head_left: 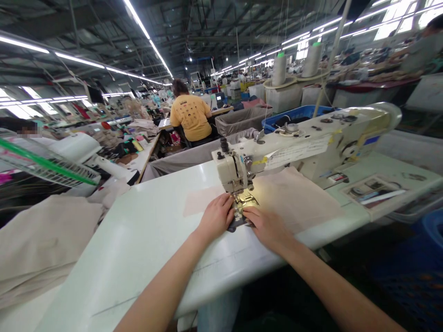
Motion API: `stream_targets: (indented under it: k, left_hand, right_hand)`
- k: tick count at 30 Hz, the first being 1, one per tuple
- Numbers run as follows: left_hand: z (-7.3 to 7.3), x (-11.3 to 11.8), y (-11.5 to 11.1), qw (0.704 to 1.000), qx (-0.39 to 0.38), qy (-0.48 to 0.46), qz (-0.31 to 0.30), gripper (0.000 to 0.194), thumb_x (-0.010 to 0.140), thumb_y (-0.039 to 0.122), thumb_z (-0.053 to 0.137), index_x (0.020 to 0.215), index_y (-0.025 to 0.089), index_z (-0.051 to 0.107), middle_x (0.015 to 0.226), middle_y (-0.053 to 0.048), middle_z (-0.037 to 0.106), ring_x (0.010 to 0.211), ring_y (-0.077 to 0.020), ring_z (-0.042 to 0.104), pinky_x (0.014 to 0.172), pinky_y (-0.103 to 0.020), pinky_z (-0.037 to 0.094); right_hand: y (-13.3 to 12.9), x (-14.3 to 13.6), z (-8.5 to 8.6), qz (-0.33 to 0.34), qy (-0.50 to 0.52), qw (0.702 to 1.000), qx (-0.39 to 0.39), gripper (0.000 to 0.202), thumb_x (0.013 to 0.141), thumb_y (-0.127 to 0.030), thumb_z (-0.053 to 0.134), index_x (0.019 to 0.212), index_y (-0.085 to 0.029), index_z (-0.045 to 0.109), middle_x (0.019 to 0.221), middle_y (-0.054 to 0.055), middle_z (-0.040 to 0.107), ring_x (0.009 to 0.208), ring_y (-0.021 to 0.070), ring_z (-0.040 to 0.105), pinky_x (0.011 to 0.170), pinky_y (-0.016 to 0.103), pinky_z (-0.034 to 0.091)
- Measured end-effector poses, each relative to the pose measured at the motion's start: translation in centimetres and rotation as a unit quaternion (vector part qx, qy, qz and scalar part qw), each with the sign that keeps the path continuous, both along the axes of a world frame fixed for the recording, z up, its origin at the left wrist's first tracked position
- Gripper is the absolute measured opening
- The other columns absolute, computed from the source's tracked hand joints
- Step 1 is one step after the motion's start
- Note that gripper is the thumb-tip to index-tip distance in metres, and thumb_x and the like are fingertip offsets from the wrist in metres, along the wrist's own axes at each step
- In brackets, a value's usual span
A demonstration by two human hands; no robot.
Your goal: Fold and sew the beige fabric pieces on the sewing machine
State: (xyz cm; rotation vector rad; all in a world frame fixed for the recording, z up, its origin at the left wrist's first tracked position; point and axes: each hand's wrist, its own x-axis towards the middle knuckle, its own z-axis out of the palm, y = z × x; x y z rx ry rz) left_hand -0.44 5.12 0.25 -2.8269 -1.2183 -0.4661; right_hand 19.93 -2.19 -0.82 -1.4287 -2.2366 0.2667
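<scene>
A sewing machine stands on the pale table, its lamp lighting the presser foot. Beige fabric lies under the machine arm and shows again left of the needle. My left hand is just left of the foot, fingers bent and together on the fabric by the needle plate. To the right of the foot, my right hand is closed at the fabric's near edge, thumb and fingers close together. Both hands partly hide the cloth, and the fingertips are hard to make out.
Folded beige cloth is heaped at the left. A shallow tray of small tools is set into the table's right side. Thread cones and a blue basket stand behind the machine. A person in a yellow shirt sits ahead.
</scene>
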Motion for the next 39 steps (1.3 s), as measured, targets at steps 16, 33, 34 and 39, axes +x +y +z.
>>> stream_targets:
  k: [16, 33, 34, 39]
  left_hand:
    - [3.2, 0.3, -2.1, 0.986, -0.019, 0.126, 0.104, 0.029, 0.103, 0.028, 0.040, 0.101, 0.016, 0.066, 0.103, -0.012, 0.064, 0.096, -0.0262, 0.061, 0.081, -0.039, 0.053]
    - [1.8, 3.0, -3.8, 0.997, -0.054, 0.033, 0.036, 0.013, 0.095, 0.020, 0.054, 0.095, 0.012, 0.064, 0.109, -0.014, 0.064, 0.101, -0.0271, 0.059, 0.094, -0.043, 0.051]
    - [1.7, 2.9, -3.8, 0.997, -0.059, 0.029, 0.031, 0.013, 0.095, 0.020, 0.054, 0.093, 0.012, 0.064, 0.108, -0.014, 0.065, 0.100, -0.0268, 0.059, 0.094, -0.043, 0.051]
    - [1.5, 2.6, -3.6, 0.999, -0.050, 0.003, 0.012, 0.013, 0.096, 0.018, 0.053, 0.092, 0.014, 0.064, 0.107, -0.012, 0.065, 0.098, -0.0256, 0.060, 0.092, -0.042, 0.051]
  right_hand:
    - [-0.2, 0.3, 0.9, -0.006, 0.042, 0.999, -0.023, 0.028, 0.095, -0.015, 0.054, 0.116, -0.020, 0.072, 0.128, 0.008, 0.069, 0.108, 0.0224, 0.069, 0.094, 0.035, 0.054]
    - [-1.1, 0.3, 0.9, 0.013, 0.029, 0.999, -0.022, 0.028, 0.093, -0.016, 0.057, 0.119, -0.020, 0.068, 0.130, 0.008, 0.068, 0.110, 0.0231, 0.068, 0.095, 0.035, 0.053]
    - [-1.1, 0.4, 1.0, 0.013, 0.026, 0.999, -0.025, 0.029, 0.094, -0.016, 0.056, 0.120, -0.020, 0.068, 0.130, 0.008, 0.067, 0.110, 0.0231, 0.068, 0.095, 0.035, 0.053]
    - [-1.1, 0.4, 1.2, 0.004, 0.016, 0.999, -0.029, 0.028, 0.096, -0.018, 0.054, 0.119, -0.019, 0.069, 0.130, 0.009, 0.068, 0.108, 0.0234, 0.069, 0.093, 0.035, 0.054]
